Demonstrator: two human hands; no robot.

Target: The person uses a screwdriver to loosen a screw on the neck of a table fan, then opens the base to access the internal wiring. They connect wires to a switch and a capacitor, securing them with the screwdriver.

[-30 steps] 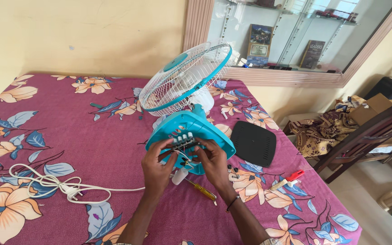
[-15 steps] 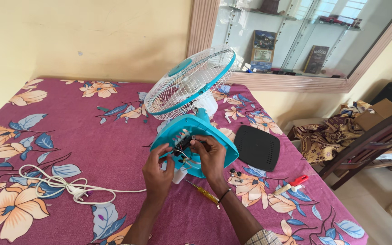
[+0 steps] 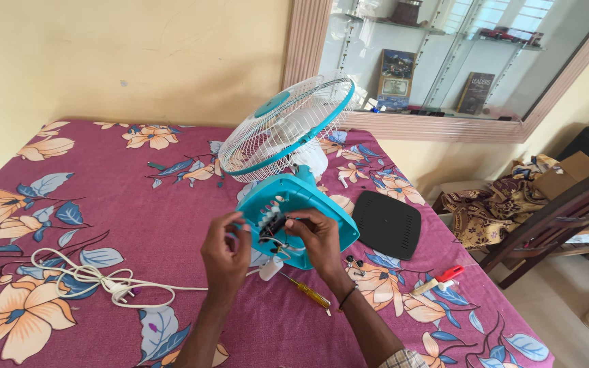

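A small table fan lies on its side on a magenta floral bedsheet [image 3: 138,204], its white wire grille [image 3: 284,126] with a teal rim tilted toward the wall. The teal base [image 3: 308,197] faces me with its underside open, showing a black switch block [image 3: 272,223] and wires. My left hand [image 3: 225,253] pinches at the left side of that opening. My right hand [image 3: 318,235] grips the black switch block from the right with thumb and fingers.
A black base cover plate [image 3: 386,223] lies right of the fan. A yellow-handled screwdriver [image 3: 306,292] and small screws [image 3: 354,264] lie by my right wrist, a red-and-white tester [image 3: 438,278] farther right. The white power cord and plug [image 3: 97,283] coil at left.
The view shifted slightly, so the fan sits more centred. Both hands stay at the open base; my right hand's fingers have closed further over the switch block.
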